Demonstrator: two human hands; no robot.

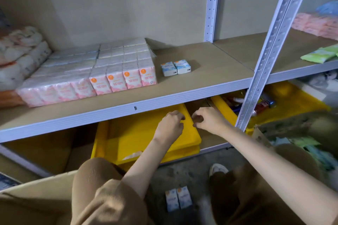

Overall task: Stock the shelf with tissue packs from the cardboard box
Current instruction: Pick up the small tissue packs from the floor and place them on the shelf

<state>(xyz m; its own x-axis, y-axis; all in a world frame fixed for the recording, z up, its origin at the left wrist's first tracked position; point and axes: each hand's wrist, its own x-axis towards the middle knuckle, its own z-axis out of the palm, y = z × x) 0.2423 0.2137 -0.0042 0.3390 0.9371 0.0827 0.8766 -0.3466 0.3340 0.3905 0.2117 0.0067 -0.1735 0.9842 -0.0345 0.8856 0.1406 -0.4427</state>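
Shelf [210,64]: metal rack with a bare board deck, stock filling its left part and open board to the right, which reads as the bay being filled left to right. Cardboard box [292,124]: on the floor at the person's right, flaps open, pale green and blue wrapped goods inside; presumably set there for a short reach to the deck. Yellow tray [131,133]: on the tier below, directly behind both hands. Pink tissue packs [113,76]: a tight block, upright, printed faces turned to the front edge so the labels read from the aisle. Left hand [172,124] and right hand [208,118]: side by side just under the deck's front rail, fingers loosely curled, nothing seen in either (thumbs and palms are turned away, so a small item cannot be ruled out); judged to be between one placement and the next pick. Blue-and-white tissue packs on the shelf [175,67]: two, touching each other, just right of the pink block and apart from it; they appear to lie printed face up, short ends toward the front, long axes running front to back with a slight lean leftward, starting a new row. Blue-and-white tissue packs on the floor [178,200]: two more, touching, between the person's knees, long axes pointing toward the rack; likely the next to go up beside the shelved pair.
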